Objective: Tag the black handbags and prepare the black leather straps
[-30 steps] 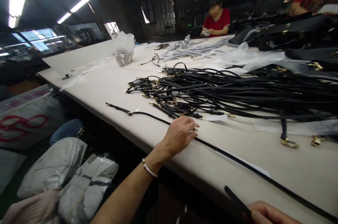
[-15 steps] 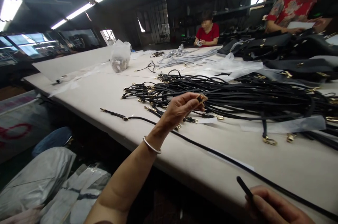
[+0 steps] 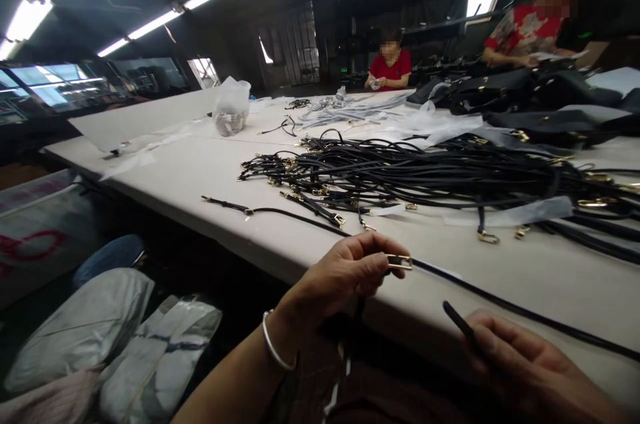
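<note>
My left hand (image 3: 345, 271), with a bracelet at the wrist, pinches a gold-coloured buckle (image 3: 400, 263) with a bit of black strap in it; more of that strap hangs below the hand. Lower right, my right hand (image 3: 515, 351) grips a narrow black strap (image 3: 453, 314), its rounded tip sticking up toward the buckle. The two are apart. Behind both hands a long black strap (image 3: 480, 294) runs along the table's near edge. A heap of black straps (image 3: 400, 171) with gold-coloured clasps lies beyond.
The pale table (image 3: 175, 177) carries a plastic bag (image 3: 232, 107) with contents, grey strips (image 3: 350, 111) and black bags (image 3: 505, 91). One person in red (image 3: 393, 67) sits across; another in a patterned shirt (image 3: 523, 31) is at right. Wrapped bundles (image 3: 160, 357) lie below left.
My left hand has come down and nearer from above the strap heap, bringing the buckle close to my right hand. My right hand stays low with its strap, tip still raised.
</note>
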Demonstrator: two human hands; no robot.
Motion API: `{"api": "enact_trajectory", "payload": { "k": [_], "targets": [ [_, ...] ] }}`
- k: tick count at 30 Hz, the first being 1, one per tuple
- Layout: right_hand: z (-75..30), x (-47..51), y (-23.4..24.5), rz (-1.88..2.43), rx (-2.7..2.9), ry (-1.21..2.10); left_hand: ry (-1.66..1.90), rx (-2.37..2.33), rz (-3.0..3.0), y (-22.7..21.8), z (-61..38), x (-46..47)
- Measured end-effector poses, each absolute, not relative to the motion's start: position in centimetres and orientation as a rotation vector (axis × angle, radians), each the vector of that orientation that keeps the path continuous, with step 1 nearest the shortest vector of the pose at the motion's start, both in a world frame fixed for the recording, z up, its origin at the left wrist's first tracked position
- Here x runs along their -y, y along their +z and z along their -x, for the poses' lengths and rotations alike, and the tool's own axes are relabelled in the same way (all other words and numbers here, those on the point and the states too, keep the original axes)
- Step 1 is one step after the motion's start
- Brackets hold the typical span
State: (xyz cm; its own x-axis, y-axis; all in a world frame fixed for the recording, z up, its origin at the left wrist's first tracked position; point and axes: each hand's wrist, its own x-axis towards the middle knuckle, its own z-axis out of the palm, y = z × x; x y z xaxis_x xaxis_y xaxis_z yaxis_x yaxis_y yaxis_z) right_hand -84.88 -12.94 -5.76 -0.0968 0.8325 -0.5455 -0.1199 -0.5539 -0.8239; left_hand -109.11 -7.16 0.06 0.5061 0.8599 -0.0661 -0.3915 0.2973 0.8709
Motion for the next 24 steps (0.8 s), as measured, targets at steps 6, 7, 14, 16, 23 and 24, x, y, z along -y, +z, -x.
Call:
{"api": "enact_trajectory", "payload": {
  "k": [6, 7, 14, 16, 23, 24],
  "targets": [
    [87.7, 13.3, -6.7, 1.391, 0.893, 1.886, 0.998, -0.642, -0.739, -4.2, 109.9, 10.5],
    [88.0, 13.2, -6.9, 1.374, 0.890, 1.902, 1.011, -0.623, -0.724, -4.5, 109.9, 10.7],
    [88.2, 12.6, -7.8, 1.308, 0.915, 1.985, 1.032, -0.524, -0.557, -6.0, 109.6, 11.6],
    [87.8, 12.6, -7.9, 1.329, 0.912, 1.980, 1.050, -0.524, -0.512, -6.4, 109.4, 11.8],
    [86.9, 12.5, -8.0, 1.367, 0.993, 1.905, 1.072, -0.492, -0.500, -7.1, 108.8, 11.7],
    [86.9, 12.5, -7.9, 1.374, 0.989, 1.899, 1.077, -0.483, -0.501, -7.1, 108.8, 11.7]
  ]
}}
